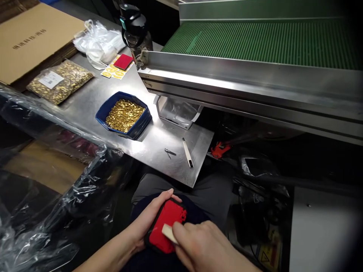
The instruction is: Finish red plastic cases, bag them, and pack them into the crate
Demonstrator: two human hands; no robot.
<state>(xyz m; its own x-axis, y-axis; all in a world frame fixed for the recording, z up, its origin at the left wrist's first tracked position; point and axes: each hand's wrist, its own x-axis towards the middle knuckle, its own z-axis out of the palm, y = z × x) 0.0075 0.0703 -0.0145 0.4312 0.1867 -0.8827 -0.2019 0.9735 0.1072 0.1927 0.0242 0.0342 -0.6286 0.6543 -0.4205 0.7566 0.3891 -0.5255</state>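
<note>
Low in the view, above my lap, my left hand is wrapped round a red-faced rectangular piece with a black rim. Its far right corner has a rough, cut-out-looking pattern. My right hand grips a flat cream-coloured tool whose blunt end lies over the red face; whether it presses on it I cannot tell. The rest of the tool is hidden in the fist. On the metal table ahead are a white-handled cutter and a small nail clipper-like metal tool.
A blue bin of small gold-coloured pieces stands on the table, beside a bag of similar pieces. Behind are a drink bottle and cardboard. A green ribbed conveyor runs right; plastic sheeting hangs left.
</note>
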